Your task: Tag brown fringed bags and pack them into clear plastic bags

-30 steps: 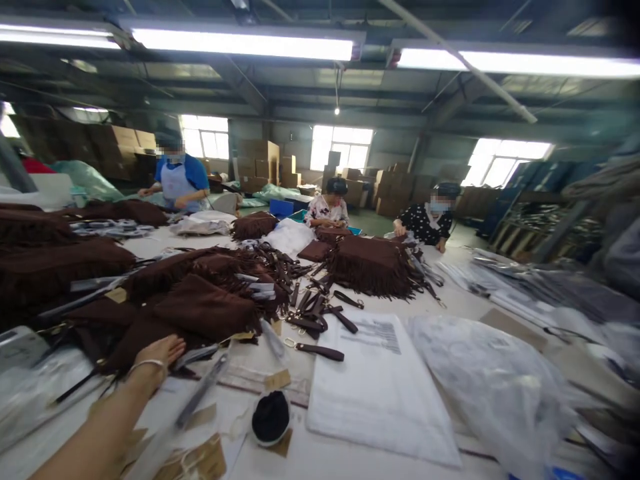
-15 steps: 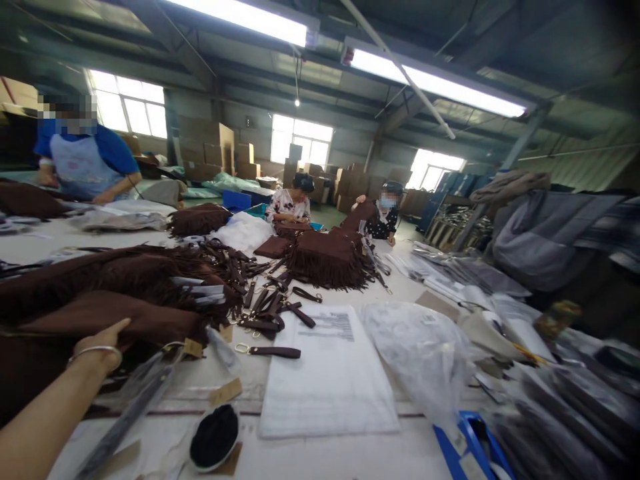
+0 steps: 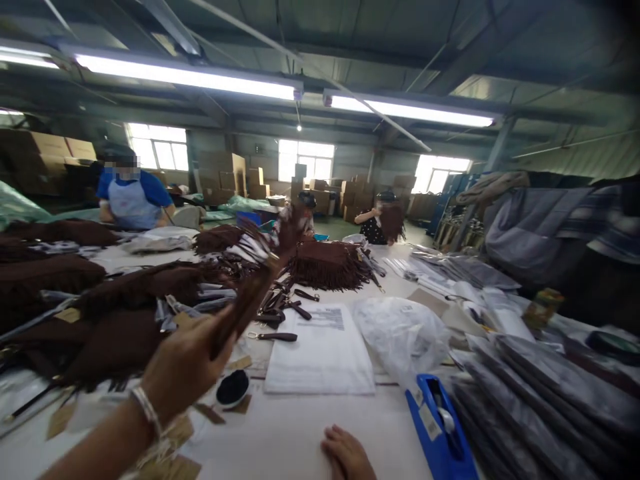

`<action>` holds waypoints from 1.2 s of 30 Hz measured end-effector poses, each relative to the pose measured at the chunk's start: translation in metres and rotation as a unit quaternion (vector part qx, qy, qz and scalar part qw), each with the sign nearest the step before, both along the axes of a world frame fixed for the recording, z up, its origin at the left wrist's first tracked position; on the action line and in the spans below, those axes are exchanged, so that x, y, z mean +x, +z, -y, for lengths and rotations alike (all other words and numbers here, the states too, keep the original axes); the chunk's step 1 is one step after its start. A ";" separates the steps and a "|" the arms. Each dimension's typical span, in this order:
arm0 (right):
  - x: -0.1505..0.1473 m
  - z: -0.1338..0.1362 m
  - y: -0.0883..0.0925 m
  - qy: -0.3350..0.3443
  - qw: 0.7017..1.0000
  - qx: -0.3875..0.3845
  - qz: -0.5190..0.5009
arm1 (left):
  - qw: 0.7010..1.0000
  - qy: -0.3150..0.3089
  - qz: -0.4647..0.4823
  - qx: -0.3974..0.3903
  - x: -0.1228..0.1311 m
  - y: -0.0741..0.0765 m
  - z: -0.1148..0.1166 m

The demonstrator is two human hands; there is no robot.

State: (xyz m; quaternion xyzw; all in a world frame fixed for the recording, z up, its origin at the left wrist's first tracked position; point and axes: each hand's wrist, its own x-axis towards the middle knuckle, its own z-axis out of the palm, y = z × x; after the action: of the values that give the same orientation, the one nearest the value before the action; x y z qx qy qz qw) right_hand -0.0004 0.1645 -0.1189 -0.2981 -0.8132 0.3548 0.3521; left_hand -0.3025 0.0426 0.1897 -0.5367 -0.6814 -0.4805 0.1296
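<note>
My left hand [image 3: 187, 363], with a bangle at the wrist, is closed round a dark brown fringed bag [image 3: 245, 300] and holds it up, tilted, over the table; the bag is blurred. At the bottom centre my right hand [image 3: 345, 453] lies low over the white tabletop, its fingers close together and nothing visible in them. Beyond it is a stack of white plastic bags [image 3: 323, 360]. A brown wrist strap [image 3: 277, 337] lies at that stack's left edge, with more straps behind it. Brown fringed bags [image 3: 120, 340] are heaped at the left.
A blue tape dispenser [image 3: 440, 427] stands right of my right hand, beside packed grey items [image 3: 540, 400]. A small bowl of black material [image 3: 233, 388] sits left of centre. Clear plastic [image 3: 400, 333] lies right of the white bags. Three people are across the table.
My left hand has lifted a brown fringed bag off the left heap and moved rightward. My right hand has come into view at the bottom. The view has shifted left.
</note>
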 end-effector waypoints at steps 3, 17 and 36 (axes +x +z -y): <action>0.033 0.007 -0.001 -0.075 0.982 -0.150 -0.088 | 0.959 -0.100 -0.158 -0.215 0.103 -0.073 0.005; 0.158 0.079 0.044 -0.119 0.724 -0.551 -0.398 | 0.850 -0.296 -0.139 -0.413 0.255 -0.234 0.069; 0.208 0.110 0.046 -0.377 0.801 -0.406 -0.228 | 0.753 -0.083 0.538 -0.370 0.185 -0.258 0.126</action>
State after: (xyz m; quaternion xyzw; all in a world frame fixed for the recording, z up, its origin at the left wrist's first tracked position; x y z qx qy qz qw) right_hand 0.2077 0.0540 -0.0734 -0.6069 -0.3143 0.5497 0.4803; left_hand -0.1178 -0.0834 -0.0685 -0.2502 -0.7161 -0.4088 -0.5073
